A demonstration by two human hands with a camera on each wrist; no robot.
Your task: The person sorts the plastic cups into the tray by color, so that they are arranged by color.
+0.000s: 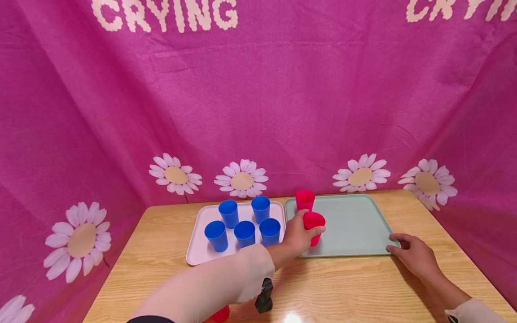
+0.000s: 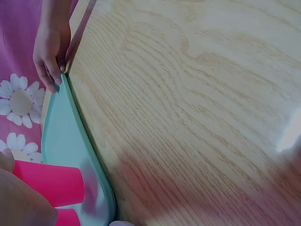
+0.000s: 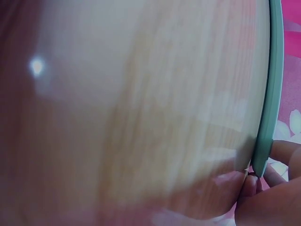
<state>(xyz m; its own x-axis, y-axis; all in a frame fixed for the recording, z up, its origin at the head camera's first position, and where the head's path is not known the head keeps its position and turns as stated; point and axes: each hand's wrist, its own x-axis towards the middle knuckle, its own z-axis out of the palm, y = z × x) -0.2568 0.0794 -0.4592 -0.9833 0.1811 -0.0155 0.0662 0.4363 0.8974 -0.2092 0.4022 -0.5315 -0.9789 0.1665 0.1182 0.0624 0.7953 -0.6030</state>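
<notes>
My left hand (image 1: 298, 234) grips a red cup (image 1: 313, 220) over the front left part of the pale green tray (image 1: 351, 224). In the left wrist view that held cup (image 2: 54, 182) is on its side across the picture, its end close over the tray. Another red cup (image 1: 304, 198) stands just behind it, at the tray's back left corner. At the front right corner, my right hand (image 1: 415, 255) pinches the tray's rim between thumb and fingers. The right wrist view shows its fingers (image 3: 283, 149) around the green edge (image 3: 270, 108).
Left of the green tray lies a pale pink tray (image 1: 195, 251) bearing several blue cups (image 1: 244, 233). Part of a red object (image 1: 221, 315) shows beneath my left sleeve. The wooden table (image 1: 343, 287) ends at a magenta cloth (image 1: 258, 112) with daisies.
</notes>
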